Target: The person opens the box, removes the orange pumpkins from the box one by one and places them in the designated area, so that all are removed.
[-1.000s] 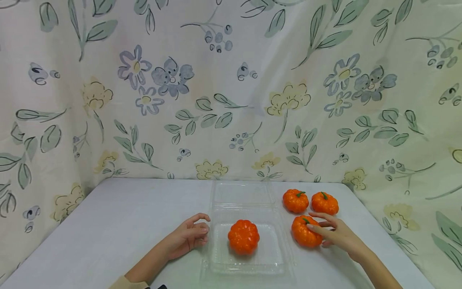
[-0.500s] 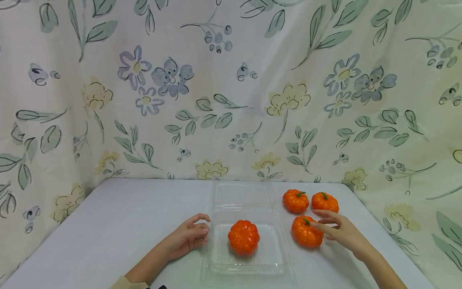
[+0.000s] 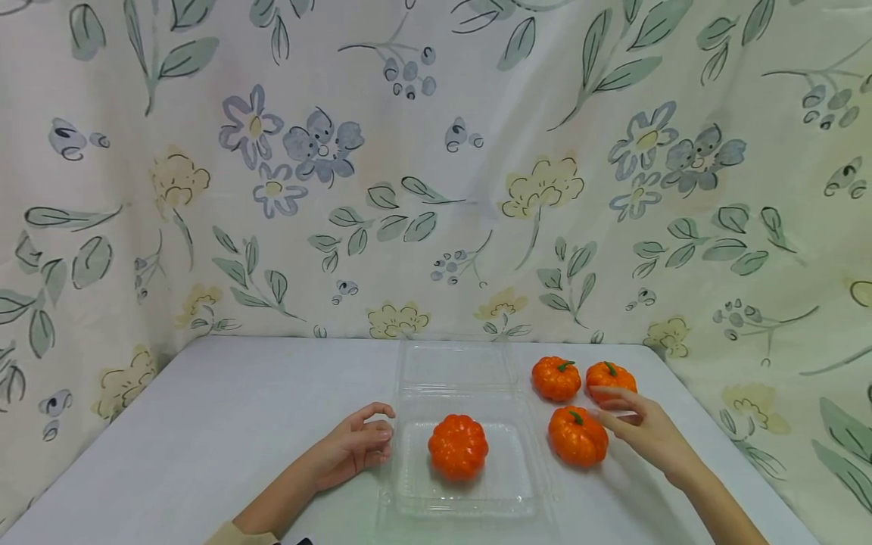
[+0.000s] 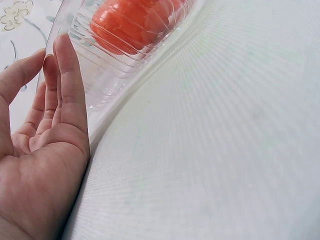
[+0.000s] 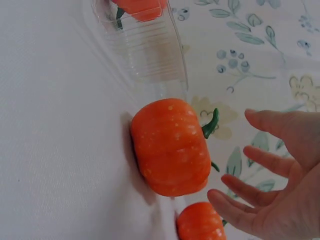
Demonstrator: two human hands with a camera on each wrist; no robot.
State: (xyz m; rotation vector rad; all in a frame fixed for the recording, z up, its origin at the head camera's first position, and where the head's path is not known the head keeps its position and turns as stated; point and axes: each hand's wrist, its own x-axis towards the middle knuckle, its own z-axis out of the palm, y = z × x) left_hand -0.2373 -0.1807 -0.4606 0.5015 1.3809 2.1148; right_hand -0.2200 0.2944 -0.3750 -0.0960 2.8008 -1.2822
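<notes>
An orange toy pumpkin (image 3: 459, 447) rests in a clear plastic clamshell box (image 3: 500, 496), no stem on its upper side. In the right wrist view, its green stem (image 5: 119, 18) shows low down. My left hand (image 3: 357, 445) lies beside the box's left wall, fingers loosely bent around nothing. Right of the box, another pumpkin (image 3: 577, 437) stands on the table, stem up. My right hand (image 3: 643, 435) hovers at its right side, holding nothing; in the right wrist view the spread fingers (image 5: 267, 160) stand apart from the pumpkin.
Two more pumpkins, one at the back left (image 3: 555, 379) and one at the back right (image 3: 608, 378), stand behind the front one. The box's lid (image 3: 458, 365) lies folded back. A floral curtain (image 3: 436, 227) hangs behind the white table (image 3: 272, 378).
My right hand's fingers, which were at the front pumpkin's top and side, have drawn back to the right and left it standing. My left hand keeps its place.
</notes>
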